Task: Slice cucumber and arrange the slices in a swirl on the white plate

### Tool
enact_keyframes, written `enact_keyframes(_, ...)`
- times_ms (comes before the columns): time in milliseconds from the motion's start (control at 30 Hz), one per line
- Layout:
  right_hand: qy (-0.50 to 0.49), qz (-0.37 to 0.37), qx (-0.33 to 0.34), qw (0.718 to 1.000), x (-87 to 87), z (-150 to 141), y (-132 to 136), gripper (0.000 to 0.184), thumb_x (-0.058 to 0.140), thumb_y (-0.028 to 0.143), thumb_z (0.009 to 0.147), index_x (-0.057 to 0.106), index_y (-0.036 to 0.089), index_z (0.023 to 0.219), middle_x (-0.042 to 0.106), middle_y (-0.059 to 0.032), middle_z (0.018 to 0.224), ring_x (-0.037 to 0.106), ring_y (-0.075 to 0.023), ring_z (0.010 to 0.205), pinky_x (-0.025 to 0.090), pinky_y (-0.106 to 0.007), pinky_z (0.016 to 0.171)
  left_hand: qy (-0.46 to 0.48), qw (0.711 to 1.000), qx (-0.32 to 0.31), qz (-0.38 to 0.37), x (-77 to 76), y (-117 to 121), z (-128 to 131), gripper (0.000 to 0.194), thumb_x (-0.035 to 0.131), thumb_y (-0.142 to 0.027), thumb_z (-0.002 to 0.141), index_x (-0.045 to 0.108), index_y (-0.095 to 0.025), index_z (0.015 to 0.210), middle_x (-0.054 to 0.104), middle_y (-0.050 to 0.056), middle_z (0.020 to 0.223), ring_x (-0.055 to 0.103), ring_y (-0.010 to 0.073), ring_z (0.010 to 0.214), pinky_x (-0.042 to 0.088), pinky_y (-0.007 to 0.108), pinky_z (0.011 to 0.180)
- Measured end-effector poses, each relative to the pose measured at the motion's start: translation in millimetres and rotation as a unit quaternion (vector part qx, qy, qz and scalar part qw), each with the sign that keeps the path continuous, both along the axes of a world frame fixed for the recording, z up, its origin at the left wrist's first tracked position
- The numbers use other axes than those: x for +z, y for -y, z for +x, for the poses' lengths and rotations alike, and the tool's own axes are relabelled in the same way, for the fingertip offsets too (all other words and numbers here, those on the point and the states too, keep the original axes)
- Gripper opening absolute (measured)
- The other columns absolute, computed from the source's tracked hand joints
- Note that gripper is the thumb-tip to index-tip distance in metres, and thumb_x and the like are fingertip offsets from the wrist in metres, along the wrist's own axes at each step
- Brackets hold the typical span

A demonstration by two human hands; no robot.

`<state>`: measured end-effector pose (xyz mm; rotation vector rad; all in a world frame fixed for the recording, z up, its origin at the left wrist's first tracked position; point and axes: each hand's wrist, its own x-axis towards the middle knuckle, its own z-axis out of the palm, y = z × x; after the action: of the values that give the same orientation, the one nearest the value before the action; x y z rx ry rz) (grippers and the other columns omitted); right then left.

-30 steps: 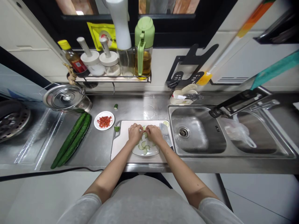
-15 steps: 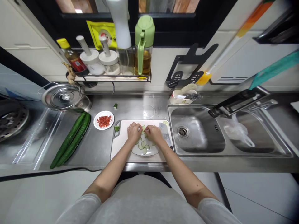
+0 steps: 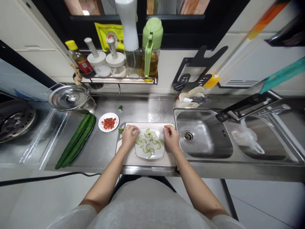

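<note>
A clear square-sided plate [image 3: 150,155] lies on the white cutting board [image 3: 131,161]. Thin cucumber slices [image 3: 148,149] form several pinwheel clusters on it, and a tiny red piece [image 3: 149,134] sits in the top one. My left hand [image 3: 129,137] is at the plate's upper left edge, fingers loosely bent and thumb apart, with nothing visible in it. Across the plate, my right hand [image 3: 171,138] hovers by the upper right edge, its index finger and thumb apart and no object showing. The knife on the board's right side is mostly hidden by that hand.
Left of the board are a white plate [image 3: 101,126] of chopped red pieces, two whole cucumbers [image 3: 75,140] and a lidded steel pot [image 3: 71,98]. A double sink [image 3: 202,136] lies to the right. Above the counter, a rack [image 3: 121,80] carries bottles and seasoning jars.
My hands have parted from over the plate's top, moving outward to its two sides. The top cluster with its red piece is now uncovered. The view has shifted slightly.
</note>
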<state>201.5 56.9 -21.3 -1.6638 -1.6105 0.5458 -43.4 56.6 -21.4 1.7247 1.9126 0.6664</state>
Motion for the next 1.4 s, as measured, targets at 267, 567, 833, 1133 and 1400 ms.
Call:
enact_keyframes(267, -0.071, 0.018, -0.109, 0.991, 2.6, 36, 42, 0.032, 0.050, 0.040, 0.083, 0.063, 0.014, 0.096, 0.044, 0.0050, 0.059, 0.040, -0.0107, 0.053, 0.035, -0.023, 0.054, 0.023, 0.997, 0.073, -0.023, 7.1, 34, -51, 0.019, 0.057, -0.039, 0.081, 0.066, -0.024, 0.088, 0.061, 0.002, 0.082, 0.055, 0.0150, 0.075, 0.045, 0.026, 0.071)
enact_keyframes(567, -0.085, 0.028, -0.118, 0.989, 6.7, 31, 44, 0.035, 0.052, 0.042, 0.080, 0.063, 0.013, 0.095, 0.046, 0.0039, 0.059, 0.041, -0.0109, 0.052, 0.035, -0.024, 0.053, 0.041, 0.990, 0.132, 0.022, -9.1, 40, -82, 0.021, 0.059, -0.038, 0.078, 0.067, -0.021, 0.087, 0.062, -0.001, 0.078, 0.054, 0.0118, 0.069, 0.043, 0.023, 0.067)
enact_keyframes(833, -0.069, 0.029, -0.119, 0.990, 11.2, 27, 49, 0.036, 0.053, 0.043, 0.078, 0.065, 0.012, 0.092, 0.048, 0.0023, 0.057, 0.042, -0.0113, 0.050, 0.036, -0.025, 0.053, -0.041, 0.952, 0.303, 0.031, -9.4, 6, -141, 0.020, 0.055, -0.036, 0.080, 0.065, -0.023, 0.092, 0.064, 0.002, 0.087, 0.059, 0.0152, 0.082, 0.043, 0.026, 0.077)
enact_keyframes(1133, -0.080, 0.029, -0.123, 0.989, 9.7, 28, 56, 0.038, 0.054, 0.046, 0.078, 0.064, 0.012, 0.092, 0.048, 0.0019, 0.058, 0.041, -0.0115, 0.050, 0.035, -0.025, 0.052, -0.086, 0.944, 0.316, -0.040, -20.5, -25, -145, 0.018, 0.054, -0.029, 0.080, 0.065, -0.025, 0.093, 0.064, 0.005, 0.099, 0.061, 0.0178, 0.089, 0.044, 0.027, 0.076)
enact_keyframes(1400, -0.071, 0.007, -0.128, 0.989, 4.1, 32, 61, 0.037, 0.053, 0.044, 0.077, 0.065, 0.012, 0.093, 0.048, 0.0024, 0.058, 0.042, -0.0114, 0.049, 0.036, -0.025, 0.052, -0.179, 0.967, 0.178, -0.033, -20.6, -38, -145, 0.021, 0.051, -0.029, 0.084, 0.067, -0.028, 0.098, 0.062, 0.005, 0.107, 0.058, 0.0188, 0.099, 0.041, 0.030, 0.087)
